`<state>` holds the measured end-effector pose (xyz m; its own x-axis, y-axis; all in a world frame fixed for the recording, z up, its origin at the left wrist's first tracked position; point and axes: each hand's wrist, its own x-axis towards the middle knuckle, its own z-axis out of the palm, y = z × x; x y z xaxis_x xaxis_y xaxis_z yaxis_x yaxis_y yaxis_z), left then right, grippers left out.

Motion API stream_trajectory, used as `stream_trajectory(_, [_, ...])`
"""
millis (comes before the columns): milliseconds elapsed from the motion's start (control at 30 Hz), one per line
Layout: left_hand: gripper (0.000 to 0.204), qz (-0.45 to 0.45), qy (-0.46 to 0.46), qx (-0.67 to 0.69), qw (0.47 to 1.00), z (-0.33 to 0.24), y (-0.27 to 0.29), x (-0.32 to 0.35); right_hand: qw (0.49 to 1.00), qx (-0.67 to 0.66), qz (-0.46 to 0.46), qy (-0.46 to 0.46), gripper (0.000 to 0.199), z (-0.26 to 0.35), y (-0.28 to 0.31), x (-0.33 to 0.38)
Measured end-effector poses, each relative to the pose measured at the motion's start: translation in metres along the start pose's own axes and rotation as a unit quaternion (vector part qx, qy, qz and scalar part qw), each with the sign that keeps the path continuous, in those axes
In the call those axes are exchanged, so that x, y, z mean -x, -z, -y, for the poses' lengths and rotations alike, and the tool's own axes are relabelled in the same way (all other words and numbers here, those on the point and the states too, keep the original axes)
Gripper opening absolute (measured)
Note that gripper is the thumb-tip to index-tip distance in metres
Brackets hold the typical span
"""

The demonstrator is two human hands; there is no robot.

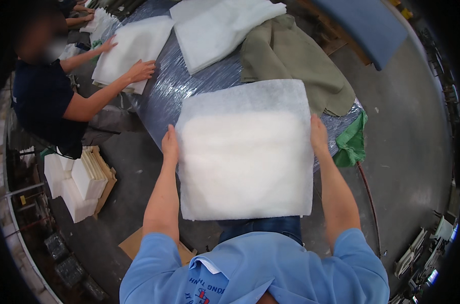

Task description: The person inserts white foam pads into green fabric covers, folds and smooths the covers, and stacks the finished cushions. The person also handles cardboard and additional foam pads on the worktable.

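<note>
In front of my body I hold up a square white padding sheet (pixel 245 167). Its upper band is thin and translucent; below that, a thicker, brighter layer shows. My left hand (pixel 170 145) grips the left edge, with the thumb pointing up. My right hand (pixel 318 136) grips the opposite edge at about the same height. The fingertips of both hands are partly hidden at the sheet's edges. Behind the sheet stands a table wrapped in clear plastic film (pixel 214 93), with a folded grey-green cloth (pixel 295 61) at its far right.
A stack of white sheets (pixel 225 30) lies at the table's far side. To the left, a co-worker (pixel 47 96) rests both hands on another white pile (pixel 136 48). White foam blocks (pixel 83 182) stand on the floor. A green cloth (pixel 351 142) hangs near a red hose (pixel 369 197).
</note>
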<state>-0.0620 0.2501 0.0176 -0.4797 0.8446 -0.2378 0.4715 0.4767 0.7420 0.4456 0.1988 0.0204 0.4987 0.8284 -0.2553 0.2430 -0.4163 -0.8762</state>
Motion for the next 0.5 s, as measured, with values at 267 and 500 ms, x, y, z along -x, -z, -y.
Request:
stream_trajectory(267, [0.052,0.09,-0.065,-0.201,0.973,-0.05,-0.023,-0.027,0.989,0.137,-0.001,0.064,0.044,0.013,-0.025,-0.045])
stream_trajectory(500, [0.047,-0.063,-0.09,-0.167,0.98,-0.023,-0.025,-0.02,0.99,0.119,-0.071,0.038,0.039,0.002,-0.024,-0.038])
